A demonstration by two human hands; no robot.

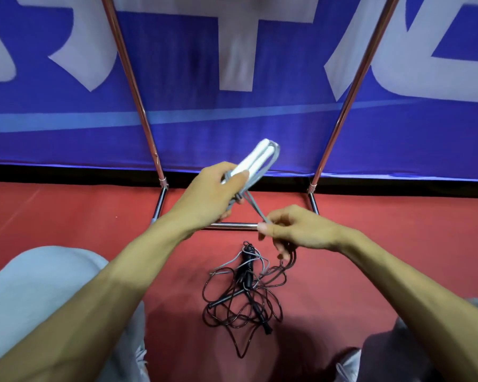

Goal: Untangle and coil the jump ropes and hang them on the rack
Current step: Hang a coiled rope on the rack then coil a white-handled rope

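Note:
My left hand (214,194) grips the two white handles (253,158) of a grey jump rope, held side by side and pointing up and away, with loops of the grey cord (271,164) running round them. My right hand (293,227) pinches a strand of that grey cord (255,208) just below and to the right of the left hand. A tangled black jump rope (243,299) with black handles lies on the red floor beneath my hands, and a stretch of grey cord crosses its top. The chrome rack (232,226) stands just beyond my hands.
The rack's two uprights (130,75) rise on either side, its base bars resting on the red floor (80,210). A blue banner with white lettering (232,119) hangs behind it. My knees in light grey trousers (39,285) fill the lower left and lower right corners.

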